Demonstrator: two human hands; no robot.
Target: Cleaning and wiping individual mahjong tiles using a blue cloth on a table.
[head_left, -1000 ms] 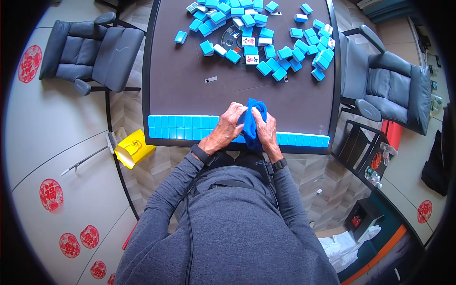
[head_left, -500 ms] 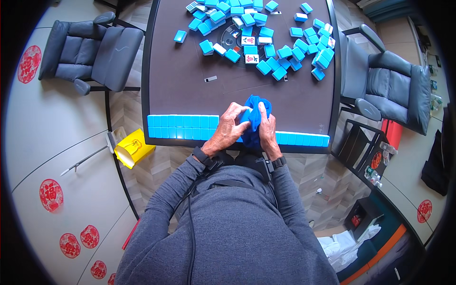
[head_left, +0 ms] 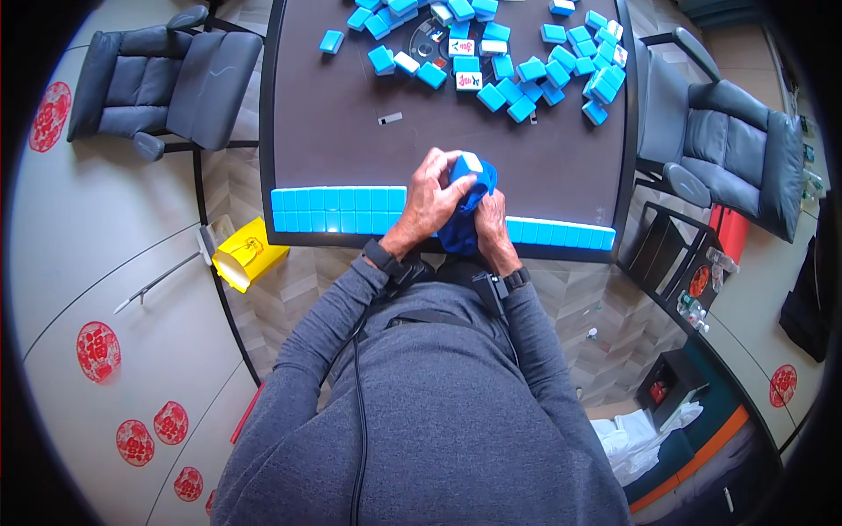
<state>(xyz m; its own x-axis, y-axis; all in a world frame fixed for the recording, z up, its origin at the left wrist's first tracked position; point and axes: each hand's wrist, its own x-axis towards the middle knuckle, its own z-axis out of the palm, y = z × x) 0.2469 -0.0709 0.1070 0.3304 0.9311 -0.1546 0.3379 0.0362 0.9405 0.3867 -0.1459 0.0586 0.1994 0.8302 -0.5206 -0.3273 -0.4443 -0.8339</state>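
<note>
Head view: near the table edge [head_left: 561,254], left hand [head_left: 430,200] pinches a tile [head_left: 471,162], right hand [head_left: 493,221] grips blue cloth [head_left: 457,235]; brown surface [head_left: 342,145] stretches ahead.

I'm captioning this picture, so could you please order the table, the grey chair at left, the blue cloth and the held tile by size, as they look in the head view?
From largest to smallest:
1. table
2. grey chair at left
3. blue cloth, partly covered
4. held tile, partly covered
</note>
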